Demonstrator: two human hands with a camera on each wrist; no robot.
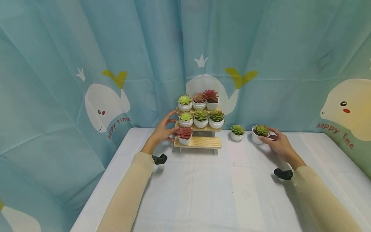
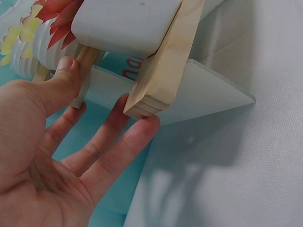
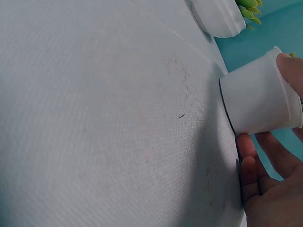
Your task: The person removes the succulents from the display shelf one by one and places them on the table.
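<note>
A small wooden three-tier stand (image 1: pixel 207 142) holds several succulents in white pots. At its left side my left hand (image 1: pixel 160 131) touches the plank ends with spread, fairly straight fingers. In the left wrist view, two fingertips (image 2: pixel 147 124) rest against the lowest plank (image 2: pixel 156 90), near a white pot with a red succulent (image 2: pixel 64 19). On the right, my right hand (image 1: pixel 279 145) grips a white cup-shaped pot (image 1: pixel 256 139) holding a green succulent (image 1: pixel 262 130). Its thumb lies over the rim. In the right wrist view the pot (image 3: pixel 258 97) stands at the tablecloth, fingers partly behind it.
Between the stand and the gripped pot, another green succulent in a white pot (image 1: pixel 237 136) stands on the white tablecloth (image 1: pixel 208 190). A blue curtain (image 1: pixel 156 42) with whale prints hangs right behind the table's back edge.
</note>
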